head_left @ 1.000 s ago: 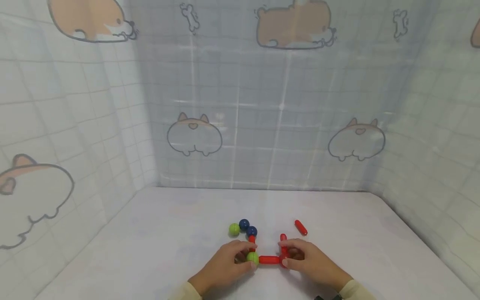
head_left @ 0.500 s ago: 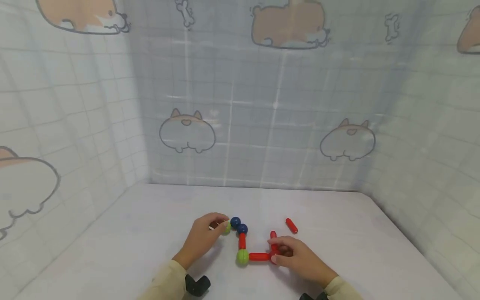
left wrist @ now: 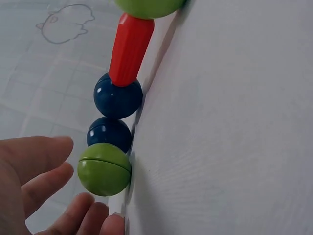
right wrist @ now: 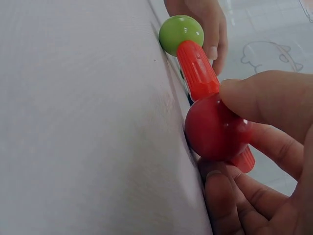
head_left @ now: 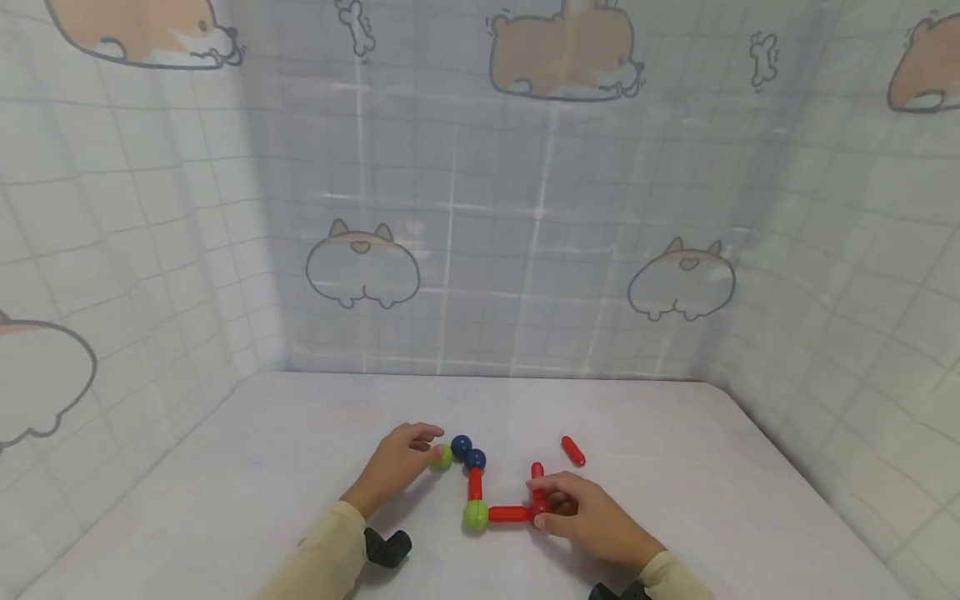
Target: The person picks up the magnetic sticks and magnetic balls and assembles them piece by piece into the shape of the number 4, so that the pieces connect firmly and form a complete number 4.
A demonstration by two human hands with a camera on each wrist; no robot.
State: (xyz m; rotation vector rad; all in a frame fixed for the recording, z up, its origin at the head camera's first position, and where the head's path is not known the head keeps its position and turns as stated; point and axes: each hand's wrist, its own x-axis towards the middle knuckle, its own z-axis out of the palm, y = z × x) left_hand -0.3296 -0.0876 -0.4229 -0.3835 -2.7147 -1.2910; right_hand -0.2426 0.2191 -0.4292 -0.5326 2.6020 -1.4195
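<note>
Red sticks and coloured balls, like a magnetic building set, form an open frame on the table. My right hand (head_left: 588, 512) pinches the red ball (right wrist: 212, 127) at its right corner. From that corner one red stick (head_left: 537, 470) points away and another stick (head_left: 508, 514) runs left to a green ball (head_left: 476, 516). A third red stick (head_left: 475, 483) leads from there to a blue ball (head_left: 475, 460), which touches a second blue ball (head_left: 461, 446). Beyond it sits another green ball (left wrist: 104, 171). Around this one my left hand (head_left: 396, 461) has its fingers spread, apart from it in the left wrist view.
A loose red stick (head_left: 573, 451) lies behind my right hand. The white tabletop (head_left: 637, 433) ends at a patterned curtain (head_left: 480, 333) at the back and sides. Dark wrist mounts (head_left: 388, 548) stick out near both sleeves.
My left hand has moved from the near green ball to the far-left green ball, and its fingers have since spread. The right hand stays at the red ball. The head view has shifted slightly.
</note>
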